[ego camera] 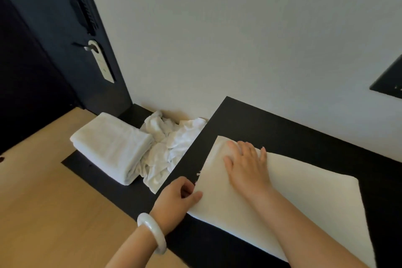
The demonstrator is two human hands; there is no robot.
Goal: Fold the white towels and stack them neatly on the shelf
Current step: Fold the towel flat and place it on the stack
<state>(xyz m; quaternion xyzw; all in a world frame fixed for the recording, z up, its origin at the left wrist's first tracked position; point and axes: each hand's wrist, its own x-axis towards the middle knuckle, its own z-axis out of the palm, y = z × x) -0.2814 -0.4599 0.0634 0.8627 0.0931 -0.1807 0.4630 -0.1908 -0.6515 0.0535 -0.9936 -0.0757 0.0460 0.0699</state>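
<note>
A white towel (pixel 315 198) lies flat on the black tabletop (pixel 293 128). My right hand (pixel 248 165) presses on its far left part with straight fingers. My left hand (pixel 176 198) pinches the towel's near left edge, thumb on top. A white bangle sits on that wrist. To the left, on a lower black shelf (pixel 87 167), rests a folded white towel (pixel 113 146). Beside it, against the wall, lies a crumpled heap of white towels (pixel 167 150).
A dark door (pixel 43 39) with a handle and a hanging door tag (pixel 102 61) stands at the back left. Light wood floor (pixel 54 213) spreads below the shelf. A white wall backs the tabletop, with a dark frame (pixel 389 80) at right.
</note>
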